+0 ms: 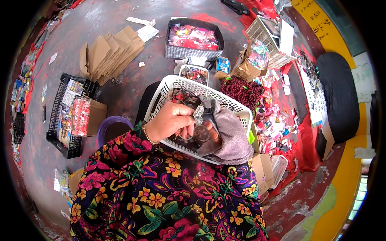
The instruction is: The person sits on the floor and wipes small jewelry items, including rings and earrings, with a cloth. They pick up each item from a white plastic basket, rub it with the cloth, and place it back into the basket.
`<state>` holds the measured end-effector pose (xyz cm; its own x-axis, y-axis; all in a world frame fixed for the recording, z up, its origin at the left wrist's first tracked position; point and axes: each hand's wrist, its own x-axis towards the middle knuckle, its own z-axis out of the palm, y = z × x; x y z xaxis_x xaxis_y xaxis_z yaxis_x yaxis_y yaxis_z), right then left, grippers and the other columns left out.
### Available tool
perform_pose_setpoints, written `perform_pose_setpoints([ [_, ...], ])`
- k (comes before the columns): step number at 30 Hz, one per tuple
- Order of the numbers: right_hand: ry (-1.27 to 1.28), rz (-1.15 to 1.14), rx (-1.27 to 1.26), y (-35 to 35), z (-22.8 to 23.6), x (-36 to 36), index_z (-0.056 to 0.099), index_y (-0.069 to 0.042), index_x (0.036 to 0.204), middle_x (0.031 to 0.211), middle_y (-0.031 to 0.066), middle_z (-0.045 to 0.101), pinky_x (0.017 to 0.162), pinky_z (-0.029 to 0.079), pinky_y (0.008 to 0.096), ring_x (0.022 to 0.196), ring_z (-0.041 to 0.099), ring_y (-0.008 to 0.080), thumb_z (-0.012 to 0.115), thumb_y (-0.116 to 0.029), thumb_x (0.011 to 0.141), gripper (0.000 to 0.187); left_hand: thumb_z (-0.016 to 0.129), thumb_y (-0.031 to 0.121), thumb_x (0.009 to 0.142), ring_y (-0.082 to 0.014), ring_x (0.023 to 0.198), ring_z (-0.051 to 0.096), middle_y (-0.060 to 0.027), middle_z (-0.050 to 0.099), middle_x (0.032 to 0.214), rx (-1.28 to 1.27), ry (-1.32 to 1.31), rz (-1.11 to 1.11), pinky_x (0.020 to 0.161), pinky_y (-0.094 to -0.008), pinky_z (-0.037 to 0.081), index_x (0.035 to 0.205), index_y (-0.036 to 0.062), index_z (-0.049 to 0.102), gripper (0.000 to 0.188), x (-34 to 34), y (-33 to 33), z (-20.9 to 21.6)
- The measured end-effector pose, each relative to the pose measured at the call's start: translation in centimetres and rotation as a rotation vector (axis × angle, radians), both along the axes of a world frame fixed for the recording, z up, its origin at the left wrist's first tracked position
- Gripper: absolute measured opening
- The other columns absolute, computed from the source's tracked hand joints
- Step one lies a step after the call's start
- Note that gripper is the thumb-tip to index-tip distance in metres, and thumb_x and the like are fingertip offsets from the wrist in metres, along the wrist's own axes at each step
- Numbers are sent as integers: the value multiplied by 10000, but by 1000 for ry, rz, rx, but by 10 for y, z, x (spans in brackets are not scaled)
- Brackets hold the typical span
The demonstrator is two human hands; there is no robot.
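fingers of left hand (171,120) pinch a sparkly silver ornament (198,115) over the white basket (161,96); right hand (215,134), grey-sleeved, cups a dark round piece (201,132). joining looks unfinished. beads (243,90) lie at two o'clock.

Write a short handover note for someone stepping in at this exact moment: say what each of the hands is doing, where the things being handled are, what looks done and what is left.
Left hand: pinching a small sparkly silver ornament over the white basket.
Right hand: mostly hidden by a grey cloth; it cups a small round dark piece beneath the ornament.
The basket rests on the lap and holds dark tangled cords and small pieces.
Done: cannot tell how much.
Left: the ornament and round piece are in hand, not yet set down; the basket's pieces remain.
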<state>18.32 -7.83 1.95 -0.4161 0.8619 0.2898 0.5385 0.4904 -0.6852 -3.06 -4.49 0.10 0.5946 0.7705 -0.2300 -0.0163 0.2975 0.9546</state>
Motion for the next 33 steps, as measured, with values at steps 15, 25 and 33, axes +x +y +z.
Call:
perform_pose_setpoints([
  [15,-358,-96,143,-1,-2,-10,505,7,1170,1078,204,523,855,406,435,969,501,389,614,-90,680,511,596,11,718,-244,526,572,-98,572,614,1320,541,68,484,-347,442,975,-19,627,261,0,-7,1],
  [25,860,-142,-891,-13,-3,-14,511,-28,1083,746,-6,467,514,336,207,582,416,95,524,-131,877,230,544,84,879,-132,496,564,-110,638,681,-328,-419,-73,460,-225,436,820,-36,616,151,-6,6,-15],
  [33,906,-394,-744,-6,-14,-15,526,-62,887,617,-36,433,452,294,187,511,390,57,445,-308,954,267,552,53,886,-101,808,578,-93,525,1088,311,-181,278,615,-178,434,1109,-31,546,238,7,2,-5],
])
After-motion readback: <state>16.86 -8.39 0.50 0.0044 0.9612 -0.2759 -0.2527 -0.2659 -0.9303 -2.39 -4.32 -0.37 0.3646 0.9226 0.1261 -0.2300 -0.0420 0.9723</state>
